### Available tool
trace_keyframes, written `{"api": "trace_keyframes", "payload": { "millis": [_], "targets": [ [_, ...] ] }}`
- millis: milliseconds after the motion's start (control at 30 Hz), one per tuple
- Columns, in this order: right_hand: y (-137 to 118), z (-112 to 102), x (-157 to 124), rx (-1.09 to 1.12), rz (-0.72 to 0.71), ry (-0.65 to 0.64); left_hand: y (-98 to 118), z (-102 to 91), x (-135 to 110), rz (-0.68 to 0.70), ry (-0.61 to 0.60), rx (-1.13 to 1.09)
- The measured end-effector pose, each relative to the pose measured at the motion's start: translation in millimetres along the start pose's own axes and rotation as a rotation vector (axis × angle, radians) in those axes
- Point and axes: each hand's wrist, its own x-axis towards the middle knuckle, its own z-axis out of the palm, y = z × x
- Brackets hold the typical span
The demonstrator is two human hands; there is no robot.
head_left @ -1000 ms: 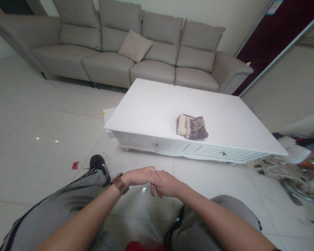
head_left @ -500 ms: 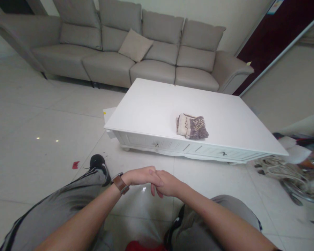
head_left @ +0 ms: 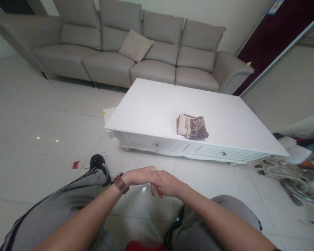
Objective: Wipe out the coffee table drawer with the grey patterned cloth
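Observation:
My left hand (head_left: pixel 142 175) and my right hand (head_left: pixel 169 183) are clasped together in front of my knees, fingers closed round each other. No object shows between them, though the palms are hidden. A brown-strapped watch (head_left: pixel 120 183) is on my left wrist. Beyond the hands, a folded towel (head_left: pixel 192 126) in cream and grey-brown with a pattern lies near the front edge of a white coffee table (head_left: pixel 151 104). Neither hand touches the towel or the table.
Behind the table stands a long grey sofa (head_left: pixel 107 66) with a beige cushion (head_left: pixel 136 45). Cluttered items (head_left: pixel 285 170) lie on the floor at the right. A red scrap (head_left: pixel 75 165) is on the tiles by my left shoe (head_left: pixel 98 165). Something red (head_left: pixel 143 246) shows below me.

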Motion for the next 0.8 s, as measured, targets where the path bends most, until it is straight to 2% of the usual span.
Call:
{"api": "trace_keyframes", "payload": {
  "millis": [167,400,633,800],
  "targets": [
    [-2,-1,-1,-0.012,0.003,-0.016,0,-0.1,0,-0.003,-0.003,-0.001],
    [20,12,9,-0.022,-0.009,0.031,1,0.7,0,0.007,0.002,0.021],
    [9,5,4,-0.011,-0.002,0.0,2,1.5,0,-0.006,0.002,0.006],
    [17,11,7,-0.026,0.008,0.046,2,1.6,0,-0.009,0.009,-0.004]
  ]
}}
